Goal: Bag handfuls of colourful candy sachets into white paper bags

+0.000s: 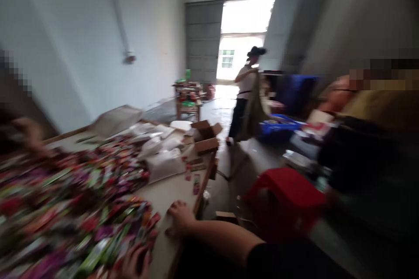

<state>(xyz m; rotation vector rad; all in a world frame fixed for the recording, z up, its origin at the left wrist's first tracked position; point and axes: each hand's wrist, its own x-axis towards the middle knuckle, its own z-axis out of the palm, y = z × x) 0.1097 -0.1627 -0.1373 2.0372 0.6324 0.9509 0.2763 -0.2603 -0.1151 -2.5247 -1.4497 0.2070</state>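
The whole view is smeared by motion. My right hand [179,219] rests on the bare table top [170,194] near its right edge, fingers curled under, and nothing shows in it. My left hand [135,263] is at the bottom edge, lying on the near rim of a big heap of colourful small packets [75,200]. Its fingers are too blurred to read. The heap covers the left half of the table.
White bags [163,161] and open cardboard boxes [206,137] lie at the table's far end. A red stool [284,198] stands on the floor to the right. Another person's hand [29,135] reaches in at left, one person sits at right, and another stands [245,96] by the bright doorway.
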